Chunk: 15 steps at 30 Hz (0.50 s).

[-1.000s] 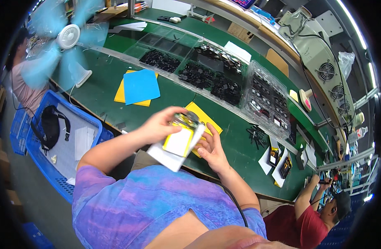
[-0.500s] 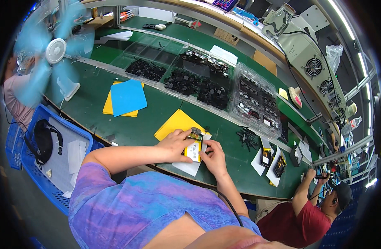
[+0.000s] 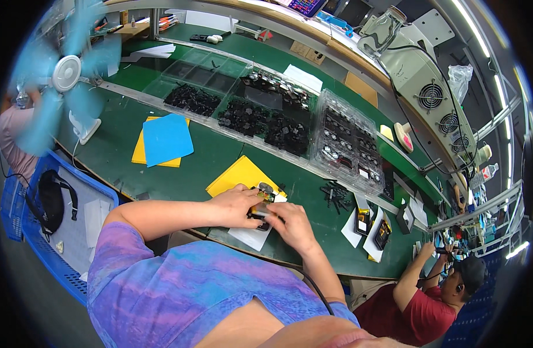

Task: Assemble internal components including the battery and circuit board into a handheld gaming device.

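Observation:
A small black electronic device (image 3: 258, 223) with an exposed circuit board lies on white paper (image 3: 247, 236) at the bench's near edge. My left hand (image 3: 234, 207) is closed around its left side, holding it down. My right hand (image 3: 293, 225) pinches a flat, silvery battery (image 3: 259, 209), which looks tilted up out of the casing; its lower part is partly hidden by my fingers and blurred. Beneath and behind the device are yellow sheets (image 3: 234, 173).
Clear trays of small black parts (image 3: 263, 119) line the back. Loose black strips (image 3: 335, 194) and similar opened devices (image 3: 382, 233) lie to the right. A blue sheet (image 3: 168, 139), a spinning fan (image 3: 66, 74) and a blue crate (image 3: 75, 272) are left. A co-worker (image 3: 414, 307) sits right.
The battery's white labelled face has turned out of sight as it tilts up. My right hand has moved over the device from its right edge. The whole view has shifted slightly.

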Each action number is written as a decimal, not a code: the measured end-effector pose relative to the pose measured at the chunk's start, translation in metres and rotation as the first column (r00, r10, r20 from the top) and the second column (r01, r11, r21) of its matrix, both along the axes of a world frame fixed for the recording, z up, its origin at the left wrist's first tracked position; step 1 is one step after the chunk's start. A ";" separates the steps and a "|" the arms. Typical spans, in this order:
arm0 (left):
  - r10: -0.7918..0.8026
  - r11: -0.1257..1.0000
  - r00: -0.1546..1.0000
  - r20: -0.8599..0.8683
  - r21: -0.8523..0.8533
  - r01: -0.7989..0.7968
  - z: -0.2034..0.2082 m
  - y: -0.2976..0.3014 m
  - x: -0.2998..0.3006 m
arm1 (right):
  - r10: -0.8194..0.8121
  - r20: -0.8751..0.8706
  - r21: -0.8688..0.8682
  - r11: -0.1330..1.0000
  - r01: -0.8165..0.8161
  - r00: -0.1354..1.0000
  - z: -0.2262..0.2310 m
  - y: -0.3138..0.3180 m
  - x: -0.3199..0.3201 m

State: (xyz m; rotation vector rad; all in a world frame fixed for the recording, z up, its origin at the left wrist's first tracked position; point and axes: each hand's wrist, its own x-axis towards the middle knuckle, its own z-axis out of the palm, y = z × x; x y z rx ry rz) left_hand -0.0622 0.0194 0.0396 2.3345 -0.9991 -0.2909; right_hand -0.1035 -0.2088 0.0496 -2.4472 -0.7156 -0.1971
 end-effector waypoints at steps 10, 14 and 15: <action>0.161 0.937 0.981 0.106 -0.327 -0.119 -0.049 0.008 -0.027 | -0.170 -0.300 0.447 0.844 0.296 0.939 -0.039 0.002 0.069; 0.194 0.948 0.971 0.141 -0.283 -0.148 -0.040 0.002 -0.029 | -0.267 -0.097 0.347 0.894 0.284 0.959 -0.033 -0.005 0.071; 0.158 0.956 0.978 0.134 -0.267 -0.118 -0.042 0.002 -0.028 | -0.306 -0.042 0.286 0.908 0.305 0.951 -0.034 -0.014 0.074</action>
